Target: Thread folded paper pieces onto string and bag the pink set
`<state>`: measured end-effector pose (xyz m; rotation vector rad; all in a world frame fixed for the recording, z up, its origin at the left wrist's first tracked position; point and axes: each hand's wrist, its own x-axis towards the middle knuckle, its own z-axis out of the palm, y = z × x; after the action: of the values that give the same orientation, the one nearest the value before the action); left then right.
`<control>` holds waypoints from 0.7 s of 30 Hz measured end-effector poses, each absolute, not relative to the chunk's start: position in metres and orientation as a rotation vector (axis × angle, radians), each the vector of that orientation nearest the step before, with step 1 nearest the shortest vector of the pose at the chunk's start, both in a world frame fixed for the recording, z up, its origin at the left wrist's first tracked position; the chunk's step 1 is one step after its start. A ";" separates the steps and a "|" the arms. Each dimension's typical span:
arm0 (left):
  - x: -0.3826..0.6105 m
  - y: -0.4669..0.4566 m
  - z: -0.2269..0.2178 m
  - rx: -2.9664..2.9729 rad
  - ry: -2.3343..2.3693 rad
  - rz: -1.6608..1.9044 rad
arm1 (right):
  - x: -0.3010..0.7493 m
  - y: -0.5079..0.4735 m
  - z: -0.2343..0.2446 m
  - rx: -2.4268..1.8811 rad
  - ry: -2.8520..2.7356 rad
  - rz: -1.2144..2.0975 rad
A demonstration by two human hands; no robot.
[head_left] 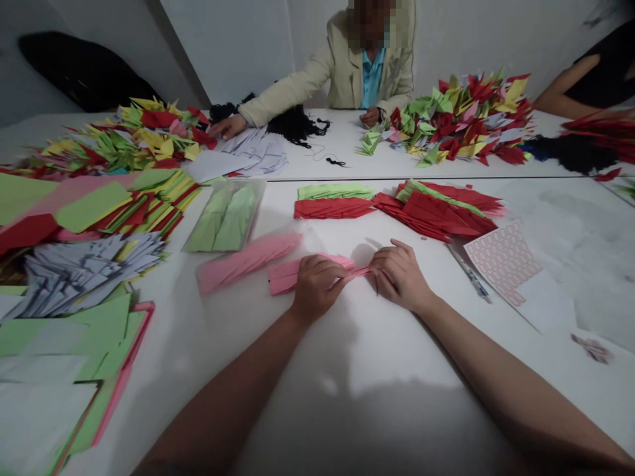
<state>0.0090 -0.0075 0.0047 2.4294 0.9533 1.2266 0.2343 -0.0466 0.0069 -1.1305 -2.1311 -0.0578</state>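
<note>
Currently, the left hand (317, 287) and right hand (399, 274) close their grip on a folded pink paper strip (284, 277); folded red paper strips (332, 208) lie stacked at twelve o'clock.

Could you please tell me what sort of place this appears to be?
Probably a shared paper-craft workroom: co-workers sit at joined white tables, sorted stacks of cut red paper strips lie out, and the left hand and right hand hold pink paper near heaps of folded coloured paper pieces.
</note>
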 end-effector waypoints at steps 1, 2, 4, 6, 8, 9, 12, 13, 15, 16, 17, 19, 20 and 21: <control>0.009 -0.007 0.005 2.412 0.961 1.245 | 0.237 -0.047 0.006 -1.135 -2.095 -0.040; 0.009 -0.007 0.006 2.390 0.970 1.264 | 0.238 -0.047 0.006 -1.139 -2.045 -0.002; 0.008 -0.006 0.008 2.328 0.987 1.298 | 0.237 -0.048 0.006 -1.164 -1.922 0.144; 0.008 -0.005 0.010 2.251 1.000 1.310 | 0.233 -0.048 0.004 -1.204 -1.807 0.359; 0.007 -0.005 0.011 2.177 1.008 1.314 | 0.227 -0.047 0.002 -1.215 -1.710 0.596; 0.007 -0.005 0.011 2.147 1.007 1.315 | 0.224 -0.046 0.001 -1.214 -1.666 0.701; 0.005 -0.004 0.010 2.081 1.026 1.312 | 0.221 -0.044 0.001 -1.241 -1.606 0.953; 0.005 -0.004 0.009 2.064 1.034 1.306 | 0.221 -0.044 0.003 -1.281 -1.610 1.019; 0.005 -0.003 0.008 2.026 1.049 1.291 | 0.226 -0.044 0.007 -1.359 -1.607 1.125; 0.005 -0.002 0.008 2.007 1.055 1.284 | 0.229 -0.044 0.009 -1.382 -1.594 1.161; 0.005 -0.002 0.007 1.986 1.061 1.278 | 0.232 -0.045 0.011 -1.389 -1.580 1.189; 0.006 -0.001 0.007 1.943 1.079 1.268 | 0.240 -0.045 0.016 -1.359 -1.573 1.223; 0.006 -0.001 0.007 1.926 1.087 1.263 | 0.243 -0.045 0.018 -1.339 -1.573 1.237; 0.006 -0.001 0.007 1.911 1.093 1.260 | 0.244 -0.045 0.019 -1.325 -1.569 1.255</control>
<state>0.0060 -0.0006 0.0070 1.9114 1.0927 1.2598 0.2444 -0.0451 0.0193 -1.3247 -1.5693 1.2547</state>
